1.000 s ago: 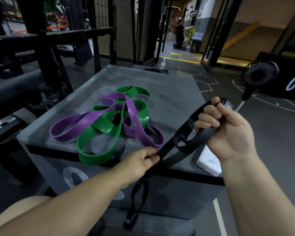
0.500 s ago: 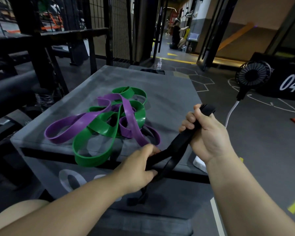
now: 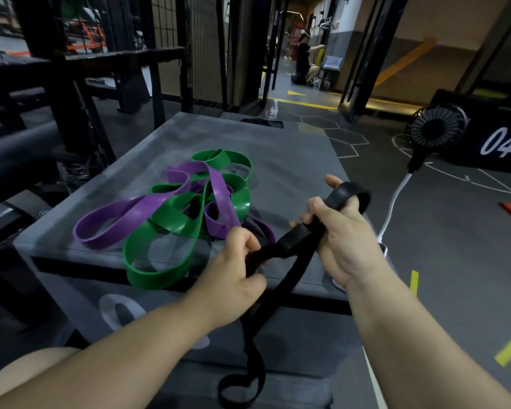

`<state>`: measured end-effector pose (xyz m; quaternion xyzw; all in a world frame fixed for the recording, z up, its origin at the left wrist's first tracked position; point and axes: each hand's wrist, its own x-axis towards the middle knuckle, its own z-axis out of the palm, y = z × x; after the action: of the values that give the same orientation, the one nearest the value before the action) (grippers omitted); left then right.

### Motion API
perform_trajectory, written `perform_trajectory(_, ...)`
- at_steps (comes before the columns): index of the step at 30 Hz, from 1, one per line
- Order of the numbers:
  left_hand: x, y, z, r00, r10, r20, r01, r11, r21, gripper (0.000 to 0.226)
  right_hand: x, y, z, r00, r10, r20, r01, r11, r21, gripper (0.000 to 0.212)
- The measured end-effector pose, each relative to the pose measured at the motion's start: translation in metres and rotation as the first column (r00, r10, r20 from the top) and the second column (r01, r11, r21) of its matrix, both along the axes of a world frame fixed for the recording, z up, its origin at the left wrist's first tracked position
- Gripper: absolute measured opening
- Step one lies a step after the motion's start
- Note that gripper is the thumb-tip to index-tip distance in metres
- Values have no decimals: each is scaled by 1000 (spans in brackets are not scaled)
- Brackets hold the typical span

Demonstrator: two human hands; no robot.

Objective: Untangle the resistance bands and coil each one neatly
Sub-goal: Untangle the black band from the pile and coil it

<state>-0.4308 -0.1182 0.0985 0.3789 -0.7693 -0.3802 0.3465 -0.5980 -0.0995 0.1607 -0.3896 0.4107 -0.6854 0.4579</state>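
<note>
Your right hand (image 3: 338, 234), right of centre in the frame, has its fingers curled round the black band (image 3: 350, 192). A short loop of the band arches over the top of your fingers, and the strap passes through your fist. Your left hand (image 3: 239, 268), just lower and to the left, pinches the same band between thumb and curled fingers. Both hands are closed on it, with a short stretch of strap running between them. Below your hands the rest of the black band hangs down in front of the grey box (image 3: 292, 160), and it ends in a small loop at the bottom centre of the frame.

The green band (image 3: 160, 277) and the purple band (image 3: 130, 211) lie on top of the box in the middle left of the frame, looped through and over each other in one loose tangle. The green band's nearest loop reaches the box's front edge, and the purple band's long loop stretches out to the left. Neither hand touches them.

In the upper right, a small black fan (image 3: 435, 129) stands on the floor in front of a black box marked 04 (image 3: 499, 143). Its white cable (image 3: 396, 199) runs down toward your right wrist. A water bottle (image 3: 274, 109) stands on the floor beyond the far edge of the grey box, and a person (image 3: 303, 63) crouches far down the corridor at top centre.
</note>
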Motion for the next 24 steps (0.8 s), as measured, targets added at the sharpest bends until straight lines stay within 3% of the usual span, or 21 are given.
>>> perform_trajectory(6,1,-1,2,990,-126,61,122,991,60,32,8,3,-9,969,15,-247,-21,1000,-22,43)
perform_trajectory(11,-2,6,14,985,-51,163,56,998,-24,34,15,6,-18,877,42,-478,-14,998,62,54)
perform_trajectory(17,-7,9,19,996,2,94,-5,999,36,36,12,5,-22,897,86,-433,-84,996,25,71)
perform_trajectory(21,2,2,18,968,-247,-42,249,929,275,39,11,-1,-29,923,80,-377,-81,997,15,79)
perform_trajectory(24,6,0,17,942,-337,3,321,900,295,40,11,1,-28,911,70,-407,-55,997,47,74)
